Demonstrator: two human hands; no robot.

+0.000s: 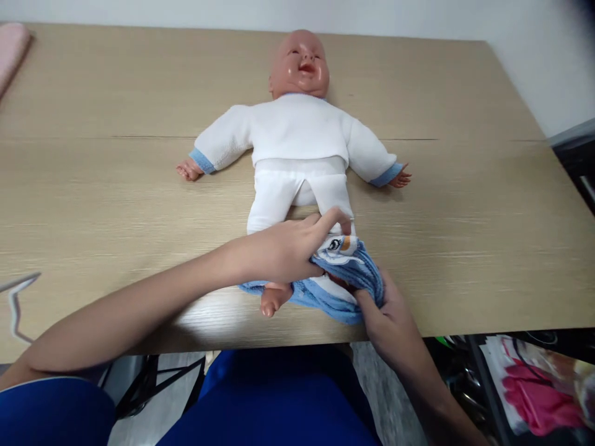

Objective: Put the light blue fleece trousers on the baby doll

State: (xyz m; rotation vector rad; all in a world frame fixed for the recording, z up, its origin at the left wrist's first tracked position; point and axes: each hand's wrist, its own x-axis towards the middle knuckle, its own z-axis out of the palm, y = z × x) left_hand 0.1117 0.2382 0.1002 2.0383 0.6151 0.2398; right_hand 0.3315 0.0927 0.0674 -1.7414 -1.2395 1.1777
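Observation:
A baby doll (300, 133) in a white top and white bottoms lies on its back, feet toward me. Blue baby pants (344, 310) with a white printed face are bunched around its foot on the right side. My left hand (290, 248) reaches across the doll's legs, fingers closed on the upper edge of the pants against the shin. From the right, my right hand (385, 310) grips the gathered cloth, its thumb in the opening by the foot. The doll's other foot (275, 298) is bare and rests over part of the blue cloth.
The doll lies on a light wooden table (465, 248), near its front edge. A white hanger (18, 303) is at the left, and a pink item (12, 52) lies at the back left. Below the right side stands a dark bin (488, 396) with a pink cloth (539, 396).

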